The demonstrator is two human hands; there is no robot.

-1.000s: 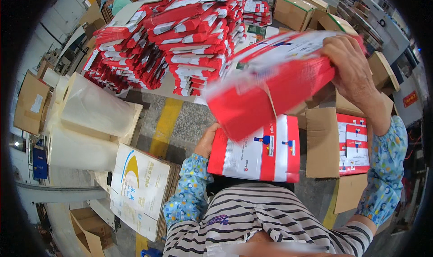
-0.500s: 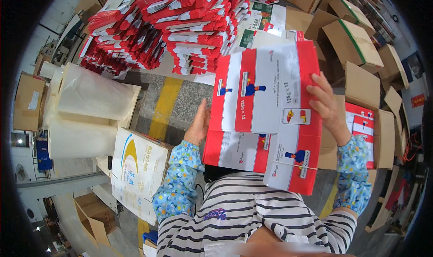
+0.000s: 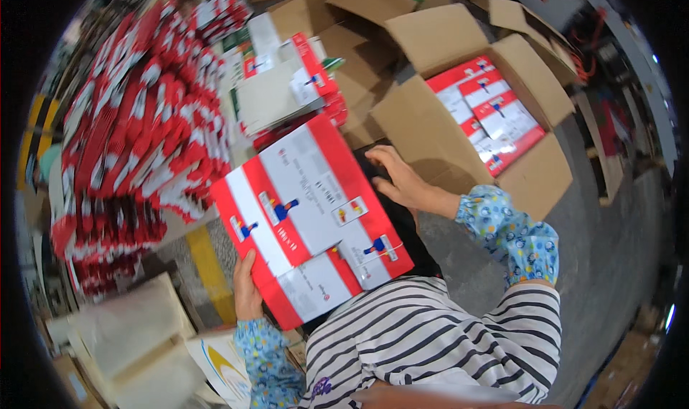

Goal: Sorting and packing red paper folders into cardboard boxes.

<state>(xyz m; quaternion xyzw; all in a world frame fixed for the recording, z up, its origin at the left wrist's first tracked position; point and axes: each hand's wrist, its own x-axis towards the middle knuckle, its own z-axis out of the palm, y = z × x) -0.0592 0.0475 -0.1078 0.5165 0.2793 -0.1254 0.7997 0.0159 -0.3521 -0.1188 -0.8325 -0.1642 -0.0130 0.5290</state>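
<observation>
Flat red and white printed cartons (image 3: 308,201) lie tilted in front of my waist, partly overlapping one another. My left hand (image 3: 247,287) grips their lower left edge, with the thumb along the edge and the other fingers hidden beneath. Just off the right edge of the cartons, my right hand (image 3: 402,179) is free, its fingers apart and slightly bent. To its right stands an open brown cardboard box (image 3: 438,136) with its flaps spread. Inside that box lie several red and white cartons (image 3: 495,111).
Tall stacks of folded red and white cartons (image 3: 143,129) fill the left side. Ahead, a smaller pile with a pale sheet (image 3: 276,96) sits on the work surface. More brown boxes (image 3: 373,3) stand at the back. A cream-coloured roll (image 3: 129,330) lies at lower left.
My view has swung right, bringing the open box closer to the middle. My right hand has let go of the cartons' right edge. My left hand has closed on their left edge.
</observation>
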